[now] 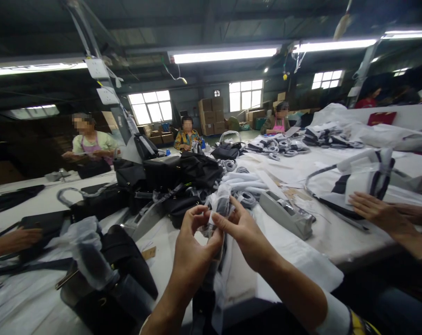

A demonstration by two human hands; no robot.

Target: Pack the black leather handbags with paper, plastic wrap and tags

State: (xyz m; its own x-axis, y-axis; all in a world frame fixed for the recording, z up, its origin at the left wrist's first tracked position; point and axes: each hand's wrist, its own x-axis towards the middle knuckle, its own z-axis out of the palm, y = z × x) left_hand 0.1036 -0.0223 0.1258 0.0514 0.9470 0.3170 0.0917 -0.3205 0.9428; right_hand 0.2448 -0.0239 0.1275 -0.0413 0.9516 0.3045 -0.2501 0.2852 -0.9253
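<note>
Both my hands are raised over the near edge of the table, around a dark bag strap wrapped in thin white film [222, 201]. Thumb and fingers of my left hand [196, 237] curl in a pinch on its left side. From the right, my right hand [245, 225] presses its thumb and fingers on the same wrapped strap. The lower end of the strap hangs down between my wrists; what it joins is partly hidden. Left of my hands lies a black handbag [127, 260] with film around its handle [89, 251].
Black bags [162, 172] are heaped ahead, beside rolled white padding [244, 180] and coiled straps [247, 199]. A grey tape dispenser [286, 216] stands at the right. Co-workers' hands work on a bag [362, 181] at the right and at the far left [17, 242].
</note>
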